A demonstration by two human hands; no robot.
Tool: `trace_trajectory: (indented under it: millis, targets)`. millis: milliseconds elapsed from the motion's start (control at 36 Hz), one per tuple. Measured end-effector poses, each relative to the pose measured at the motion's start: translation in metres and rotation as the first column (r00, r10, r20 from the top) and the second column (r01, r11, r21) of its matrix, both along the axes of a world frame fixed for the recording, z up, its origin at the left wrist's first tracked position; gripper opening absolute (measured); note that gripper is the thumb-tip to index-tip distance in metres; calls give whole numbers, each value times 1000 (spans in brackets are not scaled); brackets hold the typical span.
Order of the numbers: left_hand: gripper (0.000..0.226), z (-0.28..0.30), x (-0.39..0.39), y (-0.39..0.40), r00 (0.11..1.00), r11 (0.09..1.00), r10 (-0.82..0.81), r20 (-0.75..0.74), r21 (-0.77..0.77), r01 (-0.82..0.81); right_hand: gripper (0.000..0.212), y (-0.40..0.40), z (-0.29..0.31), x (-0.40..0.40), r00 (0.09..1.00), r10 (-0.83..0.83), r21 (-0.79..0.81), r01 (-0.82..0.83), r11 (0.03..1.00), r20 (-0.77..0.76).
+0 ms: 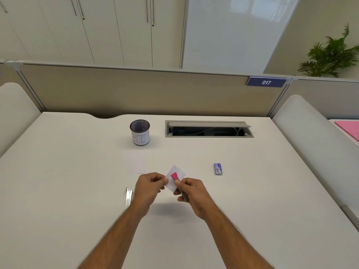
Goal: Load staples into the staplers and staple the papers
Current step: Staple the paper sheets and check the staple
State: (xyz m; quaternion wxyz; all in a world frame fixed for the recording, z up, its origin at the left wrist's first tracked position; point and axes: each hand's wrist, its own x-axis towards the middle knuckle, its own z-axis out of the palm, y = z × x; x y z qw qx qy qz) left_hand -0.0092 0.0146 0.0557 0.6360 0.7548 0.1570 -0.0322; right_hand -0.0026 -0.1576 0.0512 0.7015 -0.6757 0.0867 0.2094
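Observation:
Above the white desk, my left hand pinches the near left edge of a small white paper slip. My right hand grips a small stapler with a red top, whose nose lies over the slip's middle. Its dark lower body runs down through my fingers and is mostly hidden. Another white slip lies flat on the desk beyond my left hand. A blue staple box rests to the right. Metal staple strips lie just left of my left wrist.
A mesh cup labelled BIN stands at the back centre. To its right, an open cable hatch is set into the desk. A beige partition with a 017 plate closes the far edge. Pink paper lies on the neighbouring desk.

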Motion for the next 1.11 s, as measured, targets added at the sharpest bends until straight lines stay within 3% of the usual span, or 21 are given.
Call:
trace_trajectory:
  millis: [333,417,583,861,1056,1111]
  targets:
    - [9,-3,2,-4,1000,1000,-3,8,-22,4,19,1,1,0,999,-41,-46,43,998,28]
    - [17,-1,3,-7,1000,995,3,4,-96,-2,18,1,4,1,999,-36,-53,38,998,37]
    - [32,4,5,-12,990,967,-141,-14,-214,135,16,3,7,-1,998,-2,-79,8,997,65]
    - [27,6,9,-18,995,991,-95,11,-89,96,19,6,7,-2,994,-56,-134,68,989,89]
    - [35,5,8,-13,995,961,-83,-51,-267,66,21,3,9,-1,995,-45,-64,50,997,90]
    - [26,5,6,-12,997,965,-29,-66,-261,11,20,3,8,-2,994,-56,-57,62,996,98]
